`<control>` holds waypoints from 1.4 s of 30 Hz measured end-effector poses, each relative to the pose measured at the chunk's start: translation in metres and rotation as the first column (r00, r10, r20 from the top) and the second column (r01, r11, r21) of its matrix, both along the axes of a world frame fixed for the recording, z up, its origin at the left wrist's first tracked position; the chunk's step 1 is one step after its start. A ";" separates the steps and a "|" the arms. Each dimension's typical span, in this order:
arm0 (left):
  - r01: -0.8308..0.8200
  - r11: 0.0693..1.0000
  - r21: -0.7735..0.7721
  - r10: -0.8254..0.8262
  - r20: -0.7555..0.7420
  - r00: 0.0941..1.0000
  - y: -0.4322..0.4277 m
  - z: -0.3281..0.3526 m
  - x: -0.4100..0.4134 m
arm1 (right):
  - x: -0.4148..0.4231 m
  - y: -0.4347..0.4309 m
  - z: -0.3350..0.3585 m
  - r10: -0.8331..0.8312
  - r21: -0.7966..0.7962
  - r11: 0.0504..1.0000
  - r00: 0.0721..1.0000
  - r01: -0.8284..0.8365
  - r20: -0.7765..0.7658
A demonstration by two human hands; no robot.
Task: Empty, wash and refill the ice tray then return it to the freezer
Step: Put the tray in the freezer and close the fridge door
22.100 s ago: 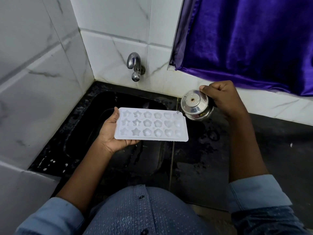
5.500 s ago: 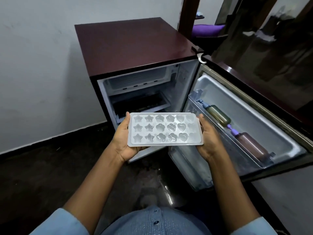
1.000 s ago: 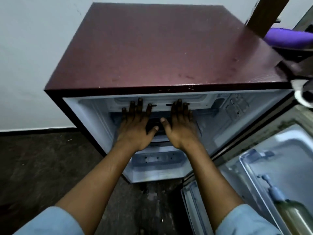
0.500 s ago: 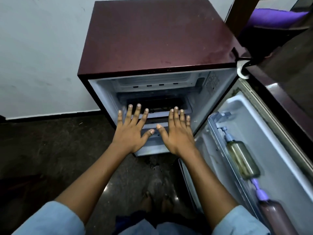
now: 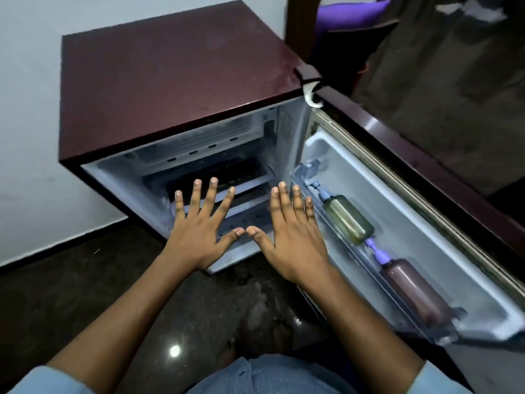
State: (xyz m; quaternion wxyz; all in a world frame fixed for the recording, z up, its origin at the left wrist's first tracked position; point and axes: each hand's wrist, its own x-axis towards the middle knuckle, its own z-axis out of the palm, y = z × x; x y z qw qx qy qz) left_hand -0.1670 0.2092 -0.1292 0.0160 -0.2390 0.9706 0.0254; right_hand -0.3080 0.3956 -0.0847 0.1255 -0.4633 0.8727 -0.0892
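A small maroon fridge [image 5: 170,81] stands open in front of me, its freezer compartment [image 5: 204,155] at the top of the cavity. The inside of that compartment is dark and I cannot make out the ice tray in it. My left hand [image 5: 199,237] and my right hand [image 5: 292,240] hover palm-down in front of the opening, fingers spread, thumbs almost touching, nothing in either hand. Both hands are outside the fridge, below the freezer's front edge.
The fridge door [image 5: 426,223] swings open to the right; its shelf holds a green bottle [image 5: 348,218] and a brown bottle [image 5: 414,291] lying on their sides. A white wall [image 5: 28,137] is at the left, dark glossy floor [image 5: 85,294] below.
Both hands have drawn back out of the freezer compartment toward me, empty, with fingers spreading wider. My view has pulled back and shifted, showing more of the door.
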 end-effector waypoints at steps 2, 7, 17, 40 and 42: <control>0.089 0.996 0.000 -0.089 -0.007 0.996 0.001 0.008 -0.013 | 0.004 0.016 0.006 -0.085 -0.020 0.996 0.996 0.085 -0.004; 0.337 0.941 0.006 -0.337 -0.043 0.941 0.019 0.032 -0.050 | 0.018 0.060 0.026 -0.310 -0.051 0.949 0.951 0.310 0.003; 0.757 0.649 -0.073 -0.760 -0.090 0.643 0.093 0.093 -0.127 | 0.043 0.152 0.056 -0.646 -0.106 0.763 0.756 0.638 -0.101; 0.863 0.505 0.018 -0.861 -0.056 0.505 0.163 0.149 -0.205 | -0.003 0.230 0.088 -0.840 -0.148 0.534 0.502 0.832 -0.208; 0.860 0.510 0.009 -0.858 -0.057 0.510 0.164 0.147 -0.201 | 0.001 0.228 0.088 -0.832 -0.131 0.537 0.497 0.833 -0.248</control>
